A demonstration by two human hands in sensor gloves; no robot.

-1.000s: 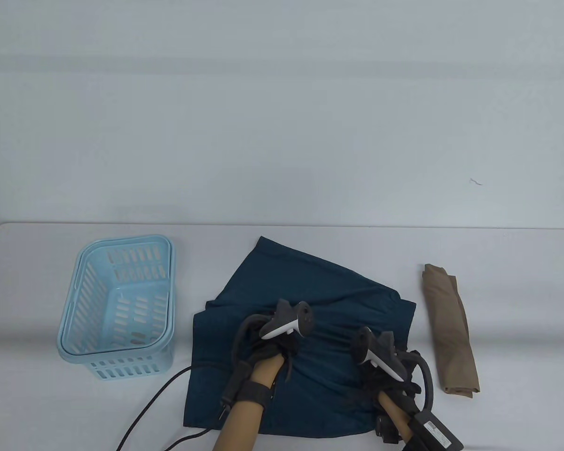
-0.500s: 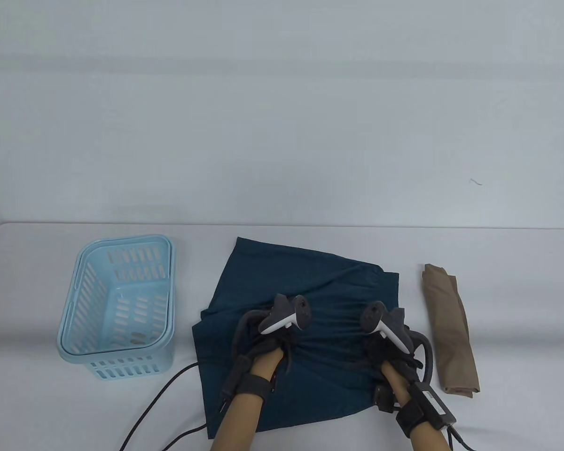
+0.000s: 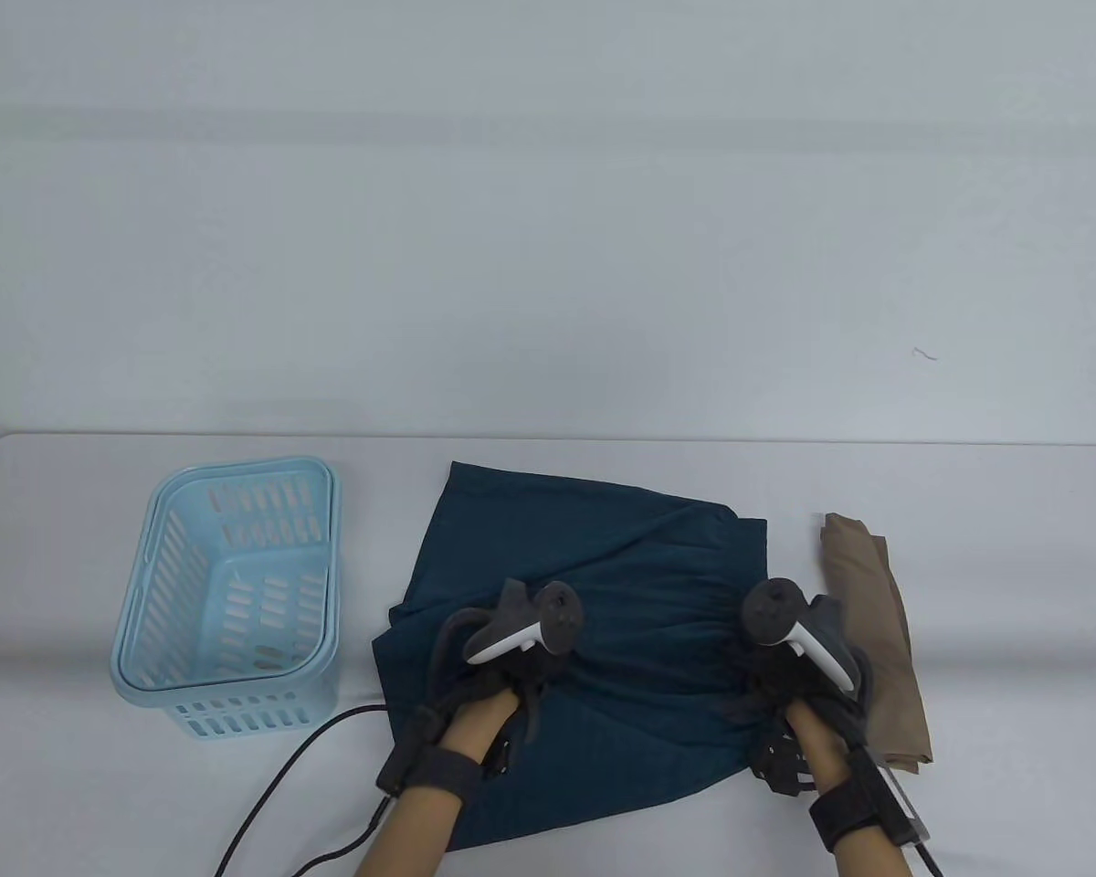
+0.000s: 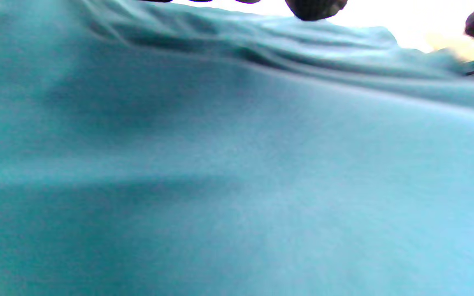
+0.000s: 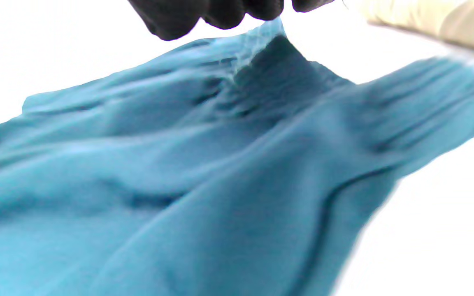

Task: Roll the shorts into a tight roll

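The dark teal shorts (image 3: 639, 585) lie spread and wrinkled on the white table, waistband side near me. My left hand (image 3: 511, 658) rests on their left part; in the left wrist view the fabric (image 4: 237, 164) fills the frame and only spread fingertips (image 4: 315, 8) show at the top. My right hand (image 3: 776, 676) is at the shorts' right edge. In the right wrist view its fingertips (image 5: 220, 12) pinch a raised peak of the fabric (image 5: 179, 185). Creases run between the two hands.
A light blue slotted basket (image 3: 146, 585) stands to the left of the shorts. A folded tan cloth (image 3: 877, 621) lies just right of my right hand and shows in the right wrist view (image 5: 438, 20). A black cable (image 3: 283, 786) trails at the front left.
My hands have moved apart, the left a little to the left and the right toward the tan cloth. The shorts have shifted and turned, and the far right leg now lies flatter.
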